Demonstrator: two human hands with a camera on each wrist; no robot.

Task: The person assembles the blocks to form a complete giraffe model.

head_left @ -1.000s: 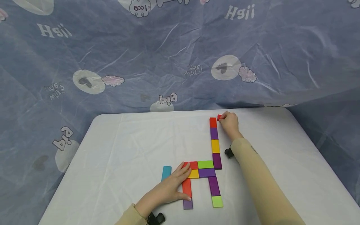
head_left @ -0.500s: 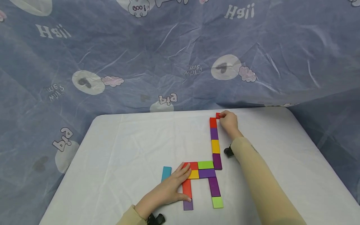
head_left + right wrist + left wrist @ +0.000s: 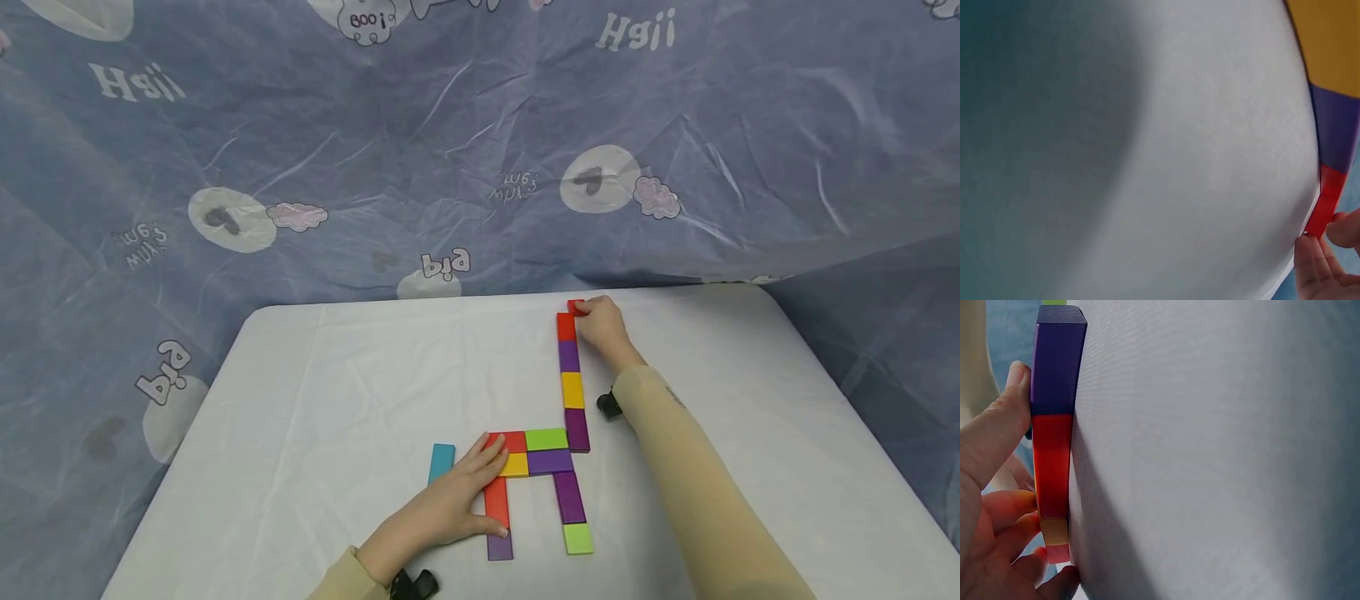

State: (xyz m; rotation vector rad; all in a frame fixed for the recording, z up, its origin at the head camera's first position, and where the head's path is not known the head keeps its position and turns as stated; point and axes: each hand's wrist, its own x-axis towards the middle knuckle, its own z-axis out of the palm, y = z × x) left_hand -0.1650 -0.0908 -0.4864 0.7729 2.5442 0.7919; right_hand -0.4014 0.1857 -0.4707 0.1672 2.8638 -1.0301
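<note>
At the far table edge my right hand [image 3: 603,329] pinches a small red block [image 3: 575,307] between thumb and fingers, just beyond the end of a column of blocks. From far to near that column runs red [image 3: 566,327], purple [image 3: 569,357], yellow [image 3: 572,390] and dark purple [image 3: 577,430]. My left hand [image 3: 453,500] rests with spread fingers over the left end of a two-row block shape. Its fingertips lie by a red block [image 3: 513,442] and a yellow block [image 3: 514,465]. In the left wrist view its thumb lies along a purple block [image 3: 1057,369].
A blue block [image 3: 442,463] pokes out left of the left hand, partly covered. Green [image 3: 546,439] and purple [image 3: 550,461] blocks extend the rows rightward. Below hangs a leg of dark purple [image 3: 569,497] and green [image 3: 578,538]. White cloth covers the table [image 3: 360,400]; a blue curtain [image 3: 480,150] stands behind.
My right hand has shifted the small red block slightly left and farther away, from beside the column's far end to just past it. The left hand has stayed in place.
</note>
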